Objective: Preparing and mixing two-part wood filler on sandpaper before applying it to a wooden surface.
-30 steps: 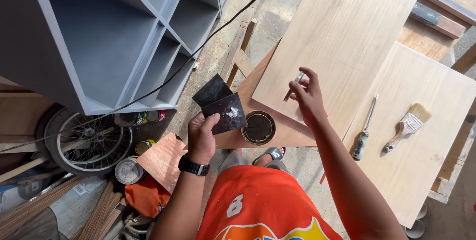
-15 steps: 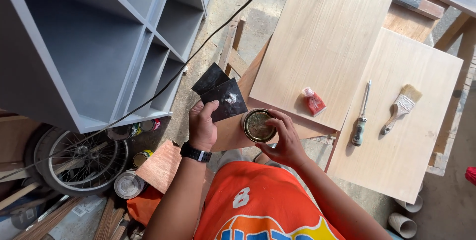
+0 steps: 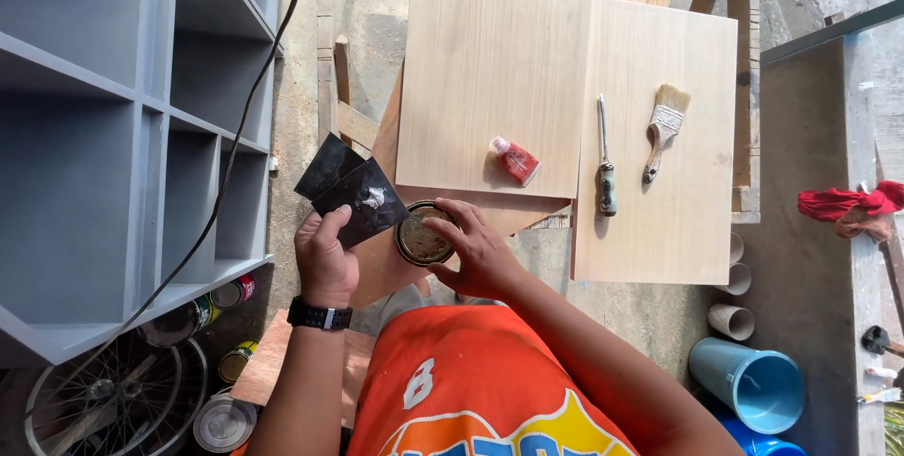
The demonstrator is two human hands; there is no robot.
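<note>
- My right hand [image 3: 480, 254] has left the small red tube [image 3: 515, 161], which now lies on its side on the pale plywood panel [image 3: 494, 61] near that panel's front edge, and has come down to the round tin [image 3: 421, 234].
- The right fingers [image 3: 452, 214] are now curled over the tin's rim from the right, gripping it; a second ago they pinched a thin metal piece, which I can no longer see.
- The tin sits at the front edge of the reddish board [image 3: 381, 258] that juts out beneath the pale panel, so work has shifted from the tube to the tin.
- My left hand [image 3: 325, 254] has not changed its grip: its fingers clamp two dark, glossy square sheets [image 3: 350, 191], fanned apart, the upper one carrying a pale grey smear.
- The tin is metal, its top brassy and grimy.
- On the second pale panel [image 3: 659, 230] lie a screwdriver [image 3: 605, 160] with a green handle and a flat paintbrush [image 3: 663, 127] with light bristles, apart from each other and untouched.
- The grey painted shelf unit [image 3: 122, 136] stands to my left, matte and smooth.
</note>
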